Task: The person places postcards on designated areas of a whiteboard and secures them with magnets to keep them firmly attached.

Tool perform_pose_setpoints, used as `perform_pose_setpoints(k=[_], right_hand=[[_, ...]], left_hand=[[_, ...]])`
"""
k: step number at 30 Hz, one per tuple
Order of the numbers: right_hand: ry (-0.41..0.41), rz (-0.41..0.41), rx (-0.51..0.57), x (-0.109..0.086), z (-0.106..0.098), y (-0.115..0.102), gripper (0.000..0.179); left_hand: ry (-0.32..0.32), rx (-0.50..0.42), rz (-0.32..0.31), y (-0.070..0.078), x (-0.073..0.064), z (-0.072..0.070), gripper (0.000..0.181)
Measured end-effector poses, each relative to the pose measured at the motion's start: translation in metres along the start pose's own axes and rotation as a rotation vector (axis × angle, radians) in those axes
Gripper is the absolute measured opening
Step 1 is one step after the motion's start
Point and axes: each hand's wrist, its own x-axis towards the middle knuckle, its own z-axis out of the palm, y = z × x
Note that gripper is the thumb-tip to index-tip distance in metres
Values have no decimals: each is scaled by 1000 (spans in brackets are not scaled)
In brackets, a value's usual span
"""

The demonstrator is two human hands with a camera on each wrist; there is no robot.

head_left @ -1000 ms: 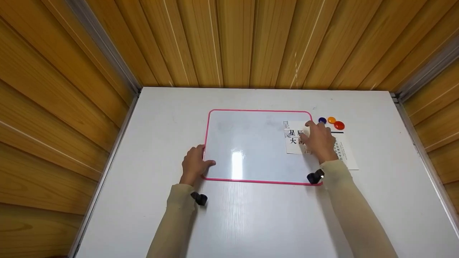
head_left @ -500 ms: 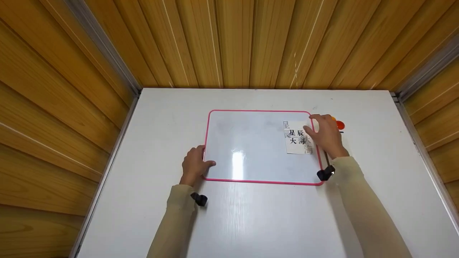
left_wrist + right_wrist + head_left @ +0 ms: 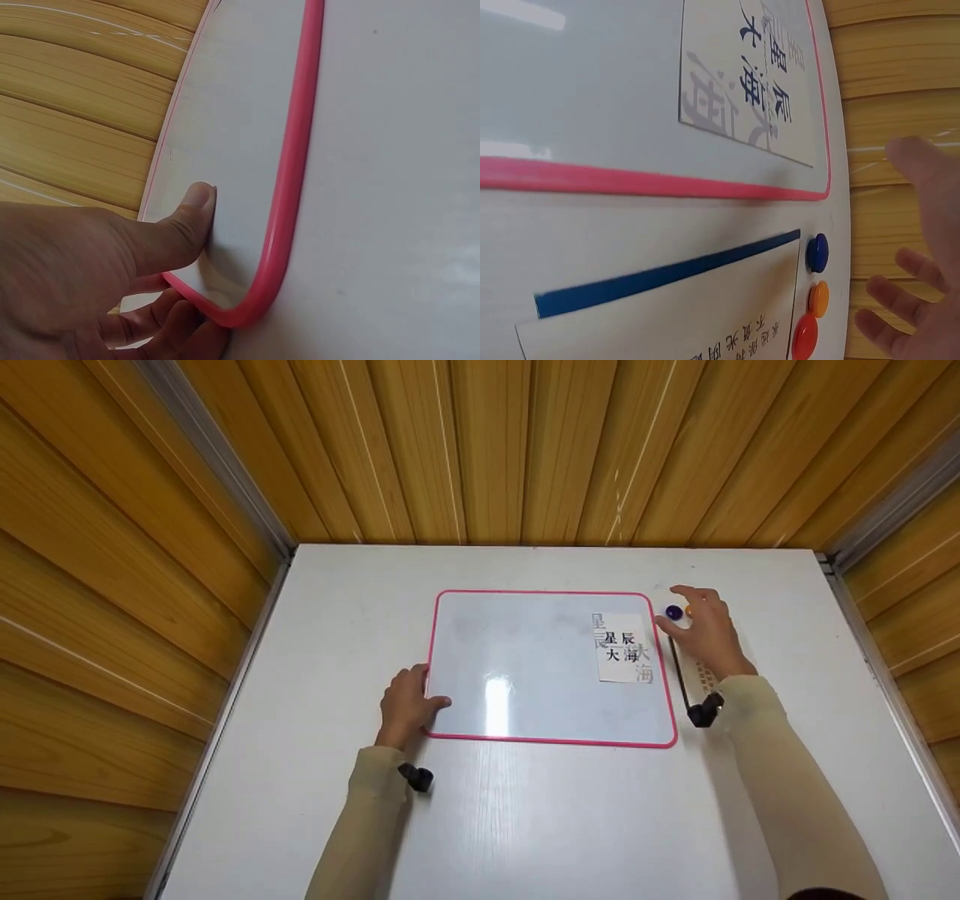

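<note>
A whiteboard (image 3: 525, 660) with a pink frame lies on the white table. My left hand (image 3: 406, 701) grips its left edge near the front corner, thumb on the face and the other fingers around the rim. On the board's right side lies a white card (image 3: 619, 666) with large printed characters. My right hand (image 3: 709, 634) is off the board's right edge, fingers spread with nothing held. Near it are a round blue magnet (image 3: 674, 613), an orange magnet (image 3: 819, 299) and a red magnet (image 3: 805, 337); the head view hides the red one behind the hand.
A second printed card (image 3: 727, 315) with a dark blue strip lies right of the board, partly under my right forearm in the head view. Wood-patterned panels (image 3: 487, 450) stand behind the table and at both sides.
My right hand has moved right, from over the card on the board to beside the magnets, uncovering the card. The left hand and the board have stayed put.
</note>
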Motion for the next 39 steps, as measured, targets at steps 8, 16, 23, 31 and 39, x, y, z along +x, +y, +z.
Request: perform_pose_setpoints(k=[8,16,23,31,39], right_hand=[[-33,35,13,4,-8,18,81],[-26,61,-12,5,-9,36,84],[-26,106,-11,4,-12,48,88],[-44,156,-8,5,-15,59,88],[-38,165,-22,7,-17,65,81]], left_hand=[[-3,0,0,-1,0,0,71],[-1,0,23,-2,1,1,71],[4,-1,16,-1,1,0,70],[1,-19,9,0,0,1,69],[5,-9,14,-2,1,1,69]])
